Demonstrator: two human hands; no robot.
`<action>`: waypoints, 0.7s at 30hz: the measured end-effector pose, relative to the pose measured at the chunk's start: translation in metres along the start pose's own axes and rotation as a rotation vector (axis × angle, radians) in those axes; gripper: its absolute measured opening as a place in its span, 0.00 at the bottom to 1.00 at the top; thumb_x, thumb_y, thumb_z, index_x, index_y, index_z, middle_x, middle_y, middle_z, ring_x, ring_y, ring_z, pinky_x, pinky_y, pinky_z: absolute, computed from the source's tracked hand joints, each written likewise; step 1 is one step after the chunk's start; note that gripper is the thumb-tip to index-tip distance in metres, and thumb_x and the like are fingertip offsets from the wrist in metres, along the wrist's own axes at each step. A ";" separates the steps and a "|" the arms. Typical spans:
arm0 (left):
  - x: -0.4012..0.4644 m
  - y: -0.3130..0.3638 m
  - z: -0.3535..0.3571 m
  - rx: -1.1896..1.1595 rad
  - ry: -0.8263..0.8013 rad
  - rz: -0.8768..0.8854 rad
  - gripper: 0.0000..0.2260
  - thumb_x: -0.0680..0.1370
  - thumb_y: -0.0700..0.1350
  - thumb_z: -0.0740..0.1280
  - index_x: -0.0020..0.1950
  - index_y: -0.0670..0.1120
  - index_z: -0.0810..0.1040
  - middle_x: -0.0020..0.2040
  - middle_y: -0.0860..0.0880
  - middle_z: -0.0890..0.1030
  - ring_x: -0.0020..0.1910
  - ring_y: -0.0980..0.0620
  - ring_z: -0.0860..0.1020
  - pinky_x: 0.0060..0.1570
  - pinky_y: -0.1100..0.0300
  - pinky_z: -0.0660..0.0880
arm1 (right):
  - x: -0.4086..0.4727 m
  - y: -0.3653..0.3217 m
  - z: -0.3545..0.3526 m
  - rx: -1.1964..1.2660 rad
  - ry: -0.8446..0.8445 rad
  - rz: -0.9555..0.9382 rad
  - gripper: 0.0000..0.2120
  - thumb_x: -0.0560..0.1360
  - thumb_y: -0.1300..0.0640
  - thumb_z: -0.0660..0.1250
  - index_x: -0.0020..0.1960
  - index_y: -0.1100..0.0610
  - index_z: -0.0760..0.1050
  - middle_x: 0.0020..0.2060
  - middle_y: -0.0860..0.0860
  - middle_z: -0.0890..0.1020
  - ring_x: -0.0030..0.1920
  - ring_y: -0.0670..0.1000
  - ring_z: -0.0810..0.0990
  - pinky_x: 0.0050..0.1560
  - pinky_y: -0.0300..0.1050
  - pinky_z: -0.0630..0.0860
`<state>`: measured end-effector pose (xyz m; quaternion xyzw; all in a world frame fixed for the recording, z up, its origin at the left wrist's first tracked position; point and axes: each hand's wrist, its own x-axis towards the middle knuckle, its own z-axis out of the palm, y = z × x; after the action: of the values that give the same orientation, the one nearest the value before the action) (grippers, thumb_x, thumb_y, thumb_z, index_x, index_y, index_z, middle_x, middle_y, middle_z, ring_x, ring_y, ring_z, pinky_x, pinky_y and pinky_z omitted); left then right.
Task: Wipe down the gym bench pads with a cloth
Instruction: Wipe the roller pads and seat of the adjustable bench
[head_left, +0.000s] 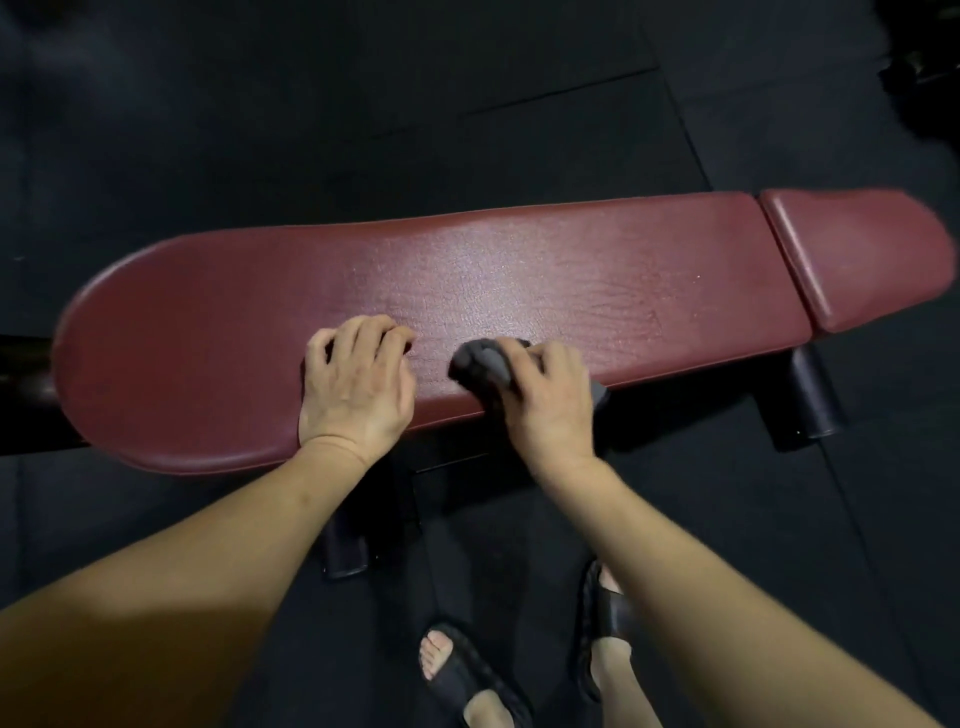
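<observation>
Maroon grained vinyl, rounded long pad (519, 280); shorter pad (857, 254) adjoining. Gripping bunched grey cloth (483, 366) near front edge, right hand (545, 405) fingers curling round. Resting beside: left hand (353, 389), fingers bent, slightly spread.

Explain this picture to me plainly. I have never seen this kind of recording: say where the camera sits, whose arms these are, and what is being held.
There is no machine here. The one picture comes from a camera worn on a person's head, looking down, so both bare arms reach in from below. Ahead lies a dark red long bench pad, with a shorter seat pad at its right end, on a black floor. The left hand rests on the long pad with fingers curled, holding nothing. The right hand has a grip on a bunched grey cloth, pressed on the pad's near edge. The person's sandalled feet show below.
</observation>
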<state>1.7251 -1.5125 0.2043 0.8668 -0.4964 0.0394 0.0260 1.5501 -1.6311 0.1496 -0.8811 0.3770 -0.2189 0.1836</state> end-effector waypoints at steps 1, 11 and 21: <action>0.000 0.000 0.000 0.002 0.000 0.003 0.11 0.79 0.45 0.65 0.61 0.50 0.77 0.60 0.52 0.76 0.63 0.50 0.72 0.63 0.49 0.62 | 0.005 0.023 -0.004 -0.028 0.011 0.023 0.22 0.73 0.55 0.73 0.66 0.53 0.79 0.46 0.57 0.76 0.46 0.60 0.73 0.45 0.54 0.71; -0.002 0.004 0.001 0.024 0.028 -0.010 0.10 0.81 0.49 0.64 0.60 0.50 0.78 0.59 0.50 0.76 0.61 0.46 0.73 0.61 0.46 0.65 | 0.025 0.013 0.003 -0.025 0.172 0.516 0.20 0.69 0.58 0.73 0.61 0.55 0.81 0.47 0.62 0.77 0.48 0.64 0.75 0.50 0.57 0.71; 0.002 0.008 0.000 0.087 0.008 -0.013 0.12 0.80 0.46 0.66 0.63 0.49 0.80 0.60 0.47 0.75 0.62 0.42 0.72 0.60 0.43 0.67 | 0.027 0.085 -0.020 0.051 -0.014 0.013 0.16 0.78 0.52 0.68 0.64 0.55 0.81 0.48 0.58 0.78 0.47 0.61 0.76 0.46 0.54 0.75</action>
<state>1.7190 -1.5183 0.2044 0.8701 -0.4885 0.0644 -0.0094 1.5068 -1.7095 0.1313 -0.8750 0.3758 -0.2211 0.2102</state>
